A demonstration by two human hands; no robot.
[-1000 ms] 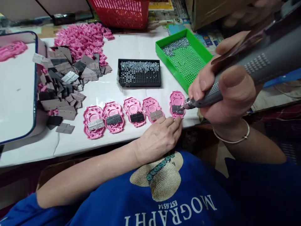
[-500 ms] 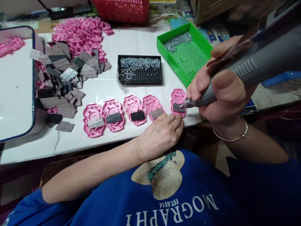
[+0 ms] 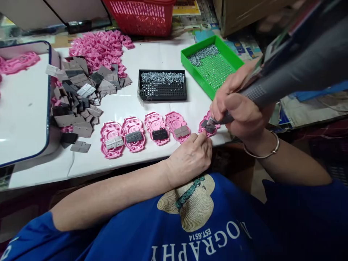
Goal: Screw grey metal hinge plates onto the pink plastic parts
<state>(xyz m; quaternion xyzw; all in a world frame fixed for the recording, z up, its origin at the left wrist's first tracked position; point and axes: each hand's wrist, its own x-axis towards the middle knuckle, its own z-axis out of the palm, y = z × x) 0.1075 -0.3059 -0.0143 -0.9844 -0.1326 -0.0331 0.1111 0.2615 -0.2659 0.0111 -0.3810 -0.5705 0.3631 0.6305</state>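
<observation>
My right hand (image 3: 239,105) is wrapped round a grey electric screwdriver (image 3: 272,83). Its tip meets a dark grey plate (image 3: 208,127) lying in a pink plastic shell (image 3: 202,123) at the table's front edge. My left hand (image 3: 191,154) is closed, its fingertips pinching the near edge of that same shell, which is now tilted. To the left stand several more pink shells in a row, among them one with a light plate (image 3: 114,142), one with a black plate (image 3: 160,134) and one with a beige plate (image 3: 182,132). Fingers and tool hide part of the worked shell.
A black perforated tray (image 3: 163,95) and a green tray (image 3: 197,74) hold small screws. Heaps of grey plates (image 3: 78,123) and small pink parts (image 3: 98,50) lie at back left. A white blue-rimmed tray (image 3: 24,112) stands far left, a red basket (image 3: 140,20) behind.
The shell under the screwdriver has turned and tilted, and the screwdriver stands at a steeper angle. My left hand still keeps hold of the shell. The whole view has shifted slightly.
</observation>
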